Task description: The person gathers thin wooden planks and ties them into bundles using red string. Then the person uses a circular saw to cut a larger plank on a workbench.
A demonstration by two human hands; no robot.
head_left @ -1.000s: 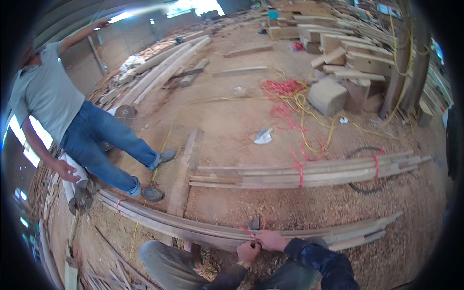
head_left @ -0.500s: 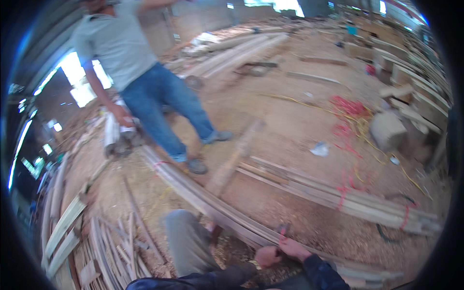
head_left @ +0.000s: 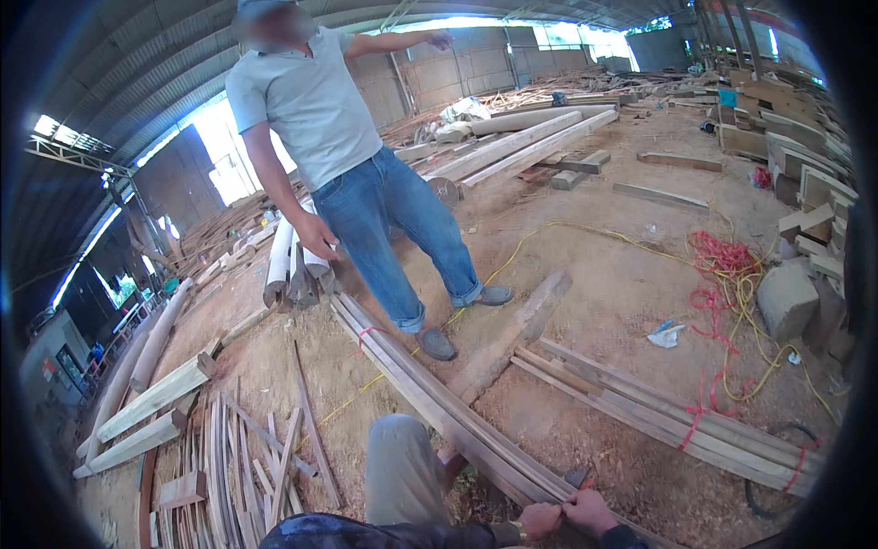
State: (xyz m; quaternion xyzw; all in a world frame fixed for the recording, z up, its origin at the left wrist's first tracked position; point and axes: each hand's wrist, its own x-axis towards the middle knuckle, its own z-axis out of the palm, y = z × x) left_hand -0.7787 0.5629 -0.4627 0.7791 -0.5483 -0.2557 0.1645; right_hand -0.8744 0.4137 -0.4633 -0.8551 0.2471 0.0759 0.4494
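Observation:
A long bundle of wooden strips (head_left: pixel 430 403) runs from the middle left down to the lower edge beside my bent knee. Red twine (head_left: pixel 364 335) circles its far part. At its near end, my left hand (head_left: pixel 540 520) is closed, knuckles up, against the strips. My right hand (head_left: pixel 590 511) is closed right beside it, the two hands nearly touching. What the fingers pinch is too small to make out. A small dark, flat piece (head_left: pixel 578 477) with an orange bit shows just beyond my right fingers.
A person (head_left: pixel 311 119) in a light shirt and jeans stands beyond the bundle, one arm stretched out. Another tied bundle (head_left: pixel 658 412) lies to the right, near tangled red twine (head_left: pixel 718 252) and yellow cord (head_left: pixel 750 302). Loose strips (head_left: pixel 224 467) and squared beams (head_left: pixel 155 403) lie left.
My view has swung, so the scene sits lower and further right. My hands stay at the bundle's near end. The standing person keeps one arm out.

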